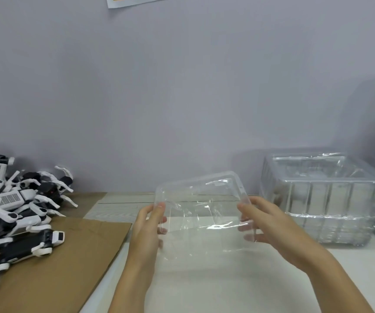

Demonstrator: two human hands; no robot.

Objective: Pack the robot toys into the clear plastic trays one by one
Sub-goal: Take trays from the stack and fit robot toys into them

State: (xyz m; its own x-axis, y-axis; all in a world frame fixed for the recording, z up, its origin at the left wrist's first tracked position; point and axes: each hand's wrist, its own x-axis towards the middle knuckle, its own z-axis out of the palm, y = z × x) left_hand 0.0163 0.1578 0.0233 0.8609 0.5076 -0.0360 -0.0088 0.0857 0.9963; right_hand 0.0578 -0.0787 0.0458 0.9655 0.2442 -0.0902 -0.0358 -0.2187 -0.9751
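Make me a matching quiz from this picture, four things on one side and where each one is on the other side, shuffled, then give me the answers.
Things
1. clear tray
2. robot toys
3. stack of trays
4. cardboard sheet

Places
A. piled at the far left
B. lying flat on the left part of the table, under the toys
C. held up between the left hand and the right hand
D. standing at the right by the wall

Pairs: 1-C, 2-A, 3-D, 4-B
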